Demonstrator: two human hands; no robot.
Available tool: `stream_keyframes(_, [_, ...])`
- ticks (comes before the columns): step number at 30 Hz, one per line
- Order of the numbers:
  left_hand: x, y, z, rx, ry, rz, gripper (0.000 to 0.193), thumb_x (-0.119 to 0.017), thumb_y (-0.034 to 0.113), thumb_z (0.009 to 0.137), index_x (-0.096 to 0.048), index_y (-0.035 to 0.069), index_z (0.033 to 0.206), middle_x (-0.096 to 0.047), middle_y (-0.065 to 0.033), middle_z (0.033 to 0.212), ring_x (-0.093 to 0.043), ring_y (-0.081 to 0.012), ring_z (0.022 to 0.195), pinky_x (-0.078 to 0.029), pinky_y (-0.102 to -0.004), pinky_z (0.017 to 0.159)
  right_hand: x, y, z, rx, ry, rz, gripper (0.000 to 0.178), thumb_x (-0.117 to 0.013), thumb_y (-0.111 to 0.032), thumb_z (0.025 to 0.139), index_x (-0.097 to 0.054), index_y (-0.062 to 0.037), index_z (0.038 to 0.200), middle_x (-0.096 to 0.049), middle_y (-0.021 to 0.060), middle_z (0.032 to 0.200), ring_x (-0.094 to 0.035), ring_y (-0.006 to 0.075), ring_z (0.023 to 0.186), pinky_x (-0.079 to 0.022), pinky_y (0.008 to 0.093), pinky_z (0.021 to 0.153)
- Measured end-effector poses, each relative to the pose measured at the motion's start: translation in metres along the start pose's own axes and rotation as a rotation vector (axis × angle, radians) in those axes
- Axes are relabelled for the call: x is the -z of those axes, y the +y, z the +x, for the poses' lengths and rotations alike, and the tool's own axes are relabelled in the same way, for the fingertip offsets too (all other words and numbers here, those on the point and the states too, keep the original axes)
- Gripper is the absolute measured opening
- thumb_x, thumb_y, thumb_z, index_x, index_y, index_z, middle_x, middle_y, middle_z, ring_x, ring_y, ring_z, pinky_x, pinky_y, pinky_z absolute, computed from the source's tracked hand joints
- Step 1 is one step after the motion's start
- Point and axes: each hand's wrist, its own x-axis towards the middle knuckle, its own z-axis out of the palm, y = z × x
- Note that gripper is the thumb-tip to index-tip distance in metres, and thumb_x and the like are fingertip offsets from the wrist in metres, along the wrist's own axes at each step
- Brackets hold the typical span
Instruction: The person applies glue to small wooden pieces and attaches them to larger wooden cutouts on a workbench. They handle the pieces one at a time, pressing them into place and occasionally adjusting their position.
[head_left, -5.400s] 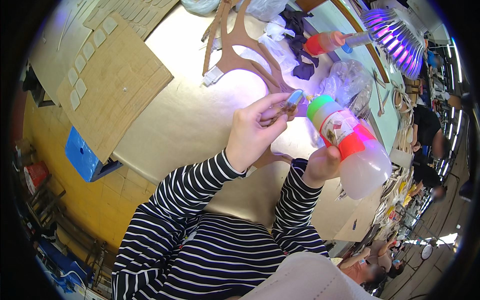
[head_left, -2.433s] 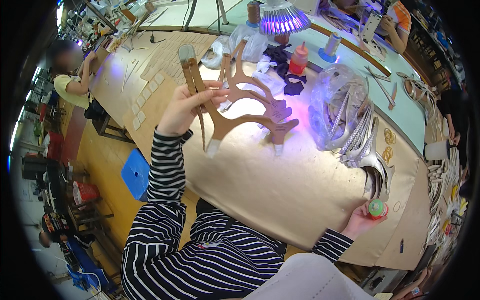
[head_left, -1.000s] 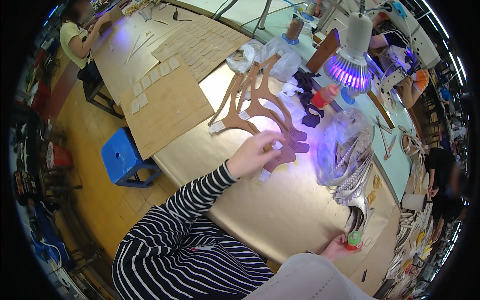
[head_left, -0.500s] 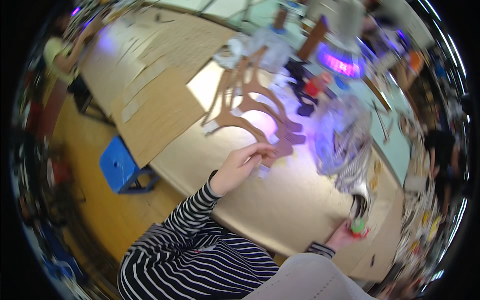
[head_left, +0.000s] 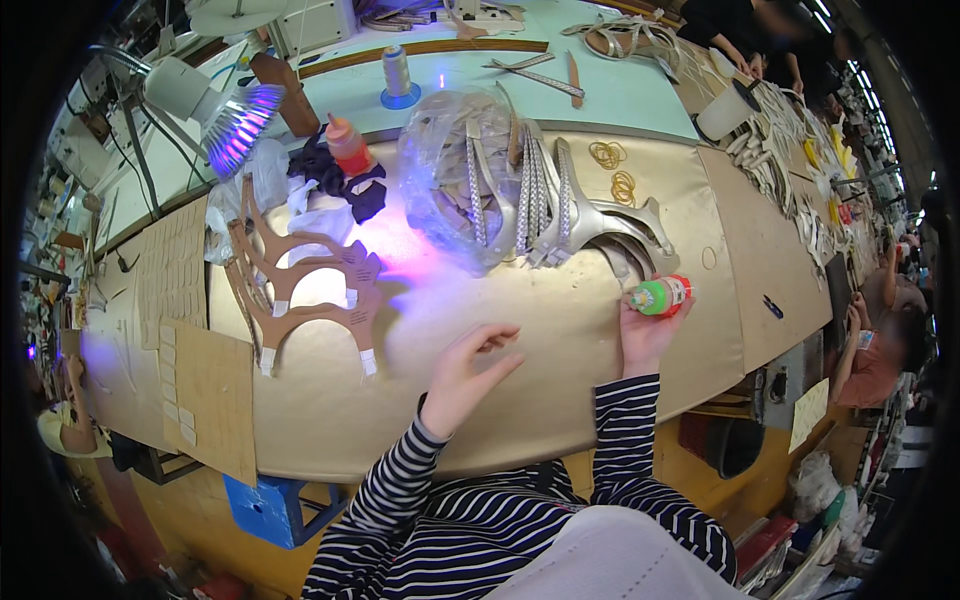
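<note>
In my right hand [head_left: 648, 335] is a small green-and-red bottle [head_left: 660, 296], lying on its side in my fingers with the green end pointing left. It is just below a bundle of silver strap pieces [head_left: 617, 225]. My left hand [head_left: 472, 372] holds nothing. Its thumb and fingers are apart, over the gold-coloured table covering [head_left: 520, 420]. Several brown cut strap pieces [head_left: 318, 318] with white tabs overlap to the left of that hand. A clear plastic bag [head_left: 425, 165] partly wraps braided silver straps [head_left: 535, 200] beyond my hands.
A lamp [head_left: 225, 115] glows purple at the upper left. Near it stand a red squeeze bottle [head_left: 347, 147] and dark cloth [head_left: 322, 178]. Behind are a thread spool [head_left: 397, 75] and yellow rubber bands [head_left: 623, 187]. A blue stool [head_left: 265, 510] is by the front edge. Other people work at the right.
The view has swung to the right. My left hand has come away from the brown strap pieces. My right hand still holds the bottle, now by the silver straps' lower end.
</note>
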Motion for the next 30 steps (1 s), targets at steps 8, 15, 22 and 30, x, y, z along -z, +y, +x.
stream_keyframes(8, [-0.066, -0.009, 0.130, -0.274, 0.009, 0.161, 0.036, -0.067, 0.017, 0.082, -0.058, 0.001, 0.114, -0.057, -0.0161, 0.117, -0.055, -0.0296, 0.108, -0.044, -0.0393, 0.093, 0.007, -0.013, 0.002, -0.283, -0.290, 0.280, 0.068, -0.058, -0.065, 0.081, -0.053, -0.0051, 0.112, -0.049, 0.0025, 0.085, -0.038, 0.0143, 0.068, -0.031, 0.0281, 0.062])
stream_keyframes(15, [-0.114, -0.004, 0.229, -0.257, 0.353, 0.701, 0.060, -0.070, 0.026, 0.078, -0.047, 0.009, 0.131, -0.049, -0.0197, 0.122, -0.046, -0.0358, 0.109, -0.041, -0.0432, 0.094, 0.002, -0.001, -0.006, -0.272, -0.550, 0.142, 0.076, -0.062, -0.071, 0.072, -0.053, -0.0068, 0.112, -0.048, 0.0030, 0.081, -0.038, 0.0147, 0.069, -0.032, 0.0287, 0.062])
stream_keyframes(22, [-0.111, -0.001, 0.266, 0.008, 0.292, 0.970, 0.069, -0.066, 0.016, 0.075, -0.038, 0.014, 0.138, -0.058, -0.0128, 0.110, -0.049, -0.0285, 0.112, -0.045, -0.0406, 0.080, 0.012, 0.017, -0.005, -0.389, -0.909, 0.068, 0.083, -0.068, -0.072, 0.066, -0.051, -0.0134, 0.123, -0.051, 0.0049, 0.082, -0.042, 0.0160, 0.070, -0.032, 0.0307, 0.066])
stream_keyframes(30, [-0.075, 0.024, 0.183, -0.255, 0.259, 0.133, 0.061, -0.049, 0.000, 0.076, -0.035, -0.004, 0.136, -0.060, -0.0307, 0.100, -0.057, -0.0433, 0.096, -0.044, -0.0466, 0.086, 0.023, -0.014, -0.016, -0.415, -1.296, 0.212, 0.086, -0.072, -0.063, 0.068, -0.042, -0.0228, 0.137, -0.058, 0.0108, 0.088, -0.045, 0.0194, 0.076, -0.032, 0.0325, 0.071])
